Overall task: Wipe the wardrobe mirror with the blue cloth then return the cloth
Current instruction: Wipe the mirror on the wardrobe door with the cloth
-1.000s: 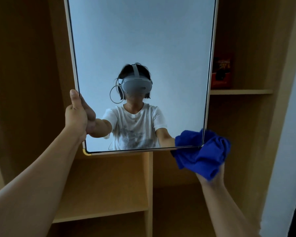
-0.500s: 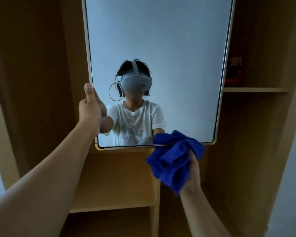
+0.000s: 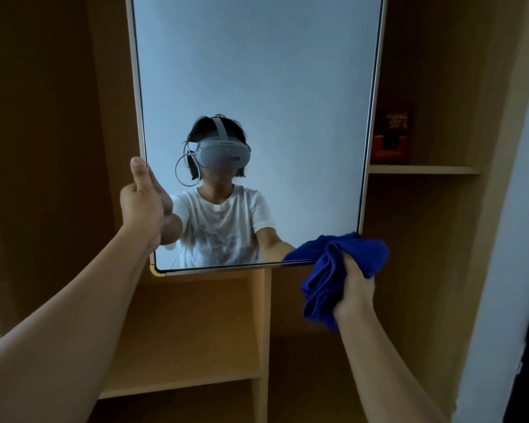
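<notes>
Head view, right hand (image 3: 356, 288) bunching blue cloth (image 3: 336, 270) at mirror (image 3: 257, 87) bottom-right corner, left hand (image 3: 141, 206) gripping left edge

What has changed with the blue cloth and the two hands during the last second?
The right hand swept the blue cloth left along the mirror's bottom edge, then back to the lower right corner, where it is now. The left hand kept its grip on the left edge of the mirror. Nothing was released.
</notes>
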Tool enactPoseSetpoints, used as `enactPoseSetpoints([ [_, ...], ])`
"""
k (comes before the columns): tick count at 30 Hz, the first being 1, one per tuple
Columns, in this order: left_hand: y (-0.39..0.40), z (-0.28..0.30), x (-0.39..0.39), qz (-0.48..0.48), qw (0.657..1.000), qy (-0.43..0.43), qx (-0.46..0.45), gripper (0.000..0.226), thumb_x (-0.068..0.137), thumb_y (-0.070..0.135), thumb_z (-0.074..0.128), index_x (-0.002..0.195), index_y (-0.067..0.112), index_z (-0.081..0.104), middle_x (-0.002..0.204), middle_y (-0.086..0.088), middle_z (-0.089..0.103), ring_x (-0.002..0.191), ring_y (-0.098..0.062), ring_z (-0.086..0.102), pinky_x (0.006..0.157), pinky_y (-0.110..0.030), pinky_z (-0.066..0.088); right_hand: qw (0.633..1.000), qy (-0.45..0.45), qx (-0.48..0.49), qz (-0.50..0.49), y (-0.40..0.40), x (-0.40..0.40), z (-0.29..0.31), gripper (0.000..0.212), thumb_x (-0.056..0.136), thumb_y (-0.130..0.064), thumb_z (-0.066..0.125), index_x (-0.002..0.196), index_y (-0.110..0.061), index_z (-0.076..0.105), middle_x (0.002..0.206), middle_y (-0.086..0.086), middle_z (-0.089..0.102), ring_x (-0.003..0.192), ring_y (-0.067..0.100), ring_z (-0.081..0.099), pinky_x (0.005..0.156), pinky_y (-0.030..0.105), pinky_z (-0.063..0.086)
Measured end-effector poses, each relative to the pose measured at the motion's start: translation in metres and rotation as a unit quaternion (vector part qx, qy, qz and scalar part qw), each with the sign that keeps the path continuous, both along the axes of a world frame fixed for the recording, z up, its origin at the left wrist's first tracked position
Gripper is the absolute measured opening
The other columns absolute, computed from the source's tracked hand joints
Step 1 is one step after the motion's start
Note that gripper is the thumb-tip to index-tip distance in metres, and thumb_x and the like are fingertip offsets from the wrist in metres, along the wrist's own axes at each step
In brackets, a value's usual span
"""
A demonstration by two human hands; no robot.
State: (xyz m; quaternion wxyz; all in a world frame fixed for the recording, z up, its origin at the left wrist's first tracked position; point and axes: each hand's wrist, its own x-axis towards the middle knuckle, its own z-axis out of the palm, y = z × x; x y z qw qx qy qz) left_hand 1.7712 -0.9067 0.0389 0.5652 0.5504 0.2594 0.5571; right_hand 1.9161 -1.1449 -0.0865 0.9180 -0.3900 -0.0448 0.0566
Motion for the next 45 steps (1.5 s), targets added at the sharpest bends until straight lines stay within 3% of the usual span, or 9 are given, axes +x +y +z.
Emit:
enactPoseSetpoints([
  [3, -0.006, 0.000, -0.002, 0.019, 1.000, 0.014, -0.008, 0.061, 0.093, 0.063, 0.024, 0.110, 0.012, 0.052, 0.084, -0.003, 0.059, 0.086, -0.022, 0.060, 0.068, -0.030, 0.044, 0.986, -0.064, -0.144, -0.063, -0.021, 0.010, 0.022, 0.059, 0.077, -0.016, 0.075, 0.128, -0.027, 0.048, 0.110, 0.003, 0.063, 0.093, 0.023, 0.063, 0.073, 0.036, 0.052],
  [6, -0.004, 0.000, -0.003, 0.017, 0.999, 0.025, 0.014, 0.076, 0.091, 0.066, 0.026, 0.125, 0.002, 0.051, 0.122, -0.026, 0.056, 0.111, -0.043, 0.055, 0.092, -0.052, 0.047, 0.957, -0.163, -0.226, -0.084, -0.030, 0.019, 0.051, 0.062, 0.074, -0.021, 0.078, 0.126, -0.030, 0.046, 0.110, -0.003, 0.060, 0.092, 0.016, 0.061, 0.076, 0.033, 0.052],
  [12, -0.010, 0.003, -0.007, 0.015, 1.000, 0.017, -0.005, 0.067, 0.093, 0.063, 0.021, 0.121, 0.008, 0.050, 0.098, -0.004, 0.053, 0.092, -0.020, 0.050, 0.080, -0.036, 0.037, 0.802, -0.298, -0.390, -0.340, -0.002, 0.031, 0.129, 0.088, 0.081, -0.052, 0.064, 0.149, -0.017, 0.021, 0.151, 0.006, 0.032, 0.136, 0.029, 0.033, 0.112, 0.047, 0.028],
  [21, -0.013, 0.004, -0.010, 0.004, 1.000, 0.011, -0.002, 0.070, 0.094, 0.062, 0.022, 0.128, 0.007, 0.048, 0.112, -0.009, 0.056, 0.116, -0.028, 0.050, 0.091, -0.042, 0.037, 0.647, -0.438, -0.453, -0.430, 0.074, -0.024, 0.115, 0.093, 0.074, -0.062, 0.042, 0.150, -0.013, 0.021, 0.157, 0.012, 0.019, 0.143, 0.038, 0.013, 0.110, 0.060, 0.014],
  [28, -0.011, 0.001, -0.013, -0.038, 0.999, -0.001, -0.010, 0.063, 0.093, 0.063, 0.024, 0.107, 0.010, 0.053, 0.085, -0.002, 0.055, 0.085, -0.020, 0.056, 0.087, -0.041, 0.045, 0.376, -0.699, -0.501, -0.346, 0.106, -0.056, 0.043, 0.100, 0.070, -0.062, 0.064, 0.149, -0.020, 0.018, 0.156, 0.004, 0.015, 0.144, 0.031, 0.010, 0.110, 0.057, 0.014],
  [31, -0.010, 0.002, -0.013, -0.033, 0.999, 0.002, -0.007, 0.064, 0.093, 0.062, 0.024, 0.118, 0.011, 0.052, 0.088, 0.001, 0.055, 0.086, -0.017, 0.054, 0.083, -0.039, 0.044, 0.314, -0.738, -0.496, -0.333, 0.091, -0.043, 0.024, 0.098, 0.069, -0.060, 0.066, 0.148, -0.022, 0.023, 0.154, 0.002, 0.019, 0.144, 0.029, 0.014, 0.111, 0.052, 0.013],
  [37, -0.020, 0.004, -0.017, -0.012, 1.000, 0.009, 0.002, 0.058, 0.096, 0.058, 0.021, 0.097, 0.011, 0.053, 0.079, 0.000, 0.051, 0.072, -0.014, 0.055, 0.074, -0.031, 0.042, 0.376, -0.673, -0.501, -0.395, 0.063, -0.020, 0.047, 0.096, 0.069, -0.065, 0.060, 0.146, -0.021, 0.024, 0.153, 0.005, 0.021, 0.141, 0.032, 0.018, 0.111, 0.049, 0.008],
  [40, -0.020, 0.004, -0.017, -0.014, 1.000, 0.012, 0.005, 0.051, 0.097, 0.057, 0.022, 0.075, 0.017, 0.045, 0.054, 0.002, 0.055, 0.034, 0.001, 0.052, 0.036, -0.012, 0.040, 0.434, -0.624, -0.501, -0.414, 0.077, -0.030, 0.085, 0.091, 0.072, -0.064, 0.054, 0.146, -0.019, 0.027, 0.154, 0.007, 0.025, 0.140, 0.034, 0.019, 0.105, 0.057, 0.025],
  [45, -0.014, 0.006, -0.023, -0.042, 0.999, 0.033, -0.005, 0.064, 0.095, 0.059, 0.022, 0.126, 0.009, 0.048, 0.090, -0.001, 0.054, 0.085, -0.017, 0.054, 0.090, -0.037, 0.044, 0.426, -0.657, -0.489, -0.385, 0.118, -0.068, 0.138, 0.090, 0.074, -0.061, 0.058, 0.148, -0.018, 0.031, 0.155, 0.008, 0.027, 0.142, 0.035, 0.018, 0.107, 0.059, 0.021],
])
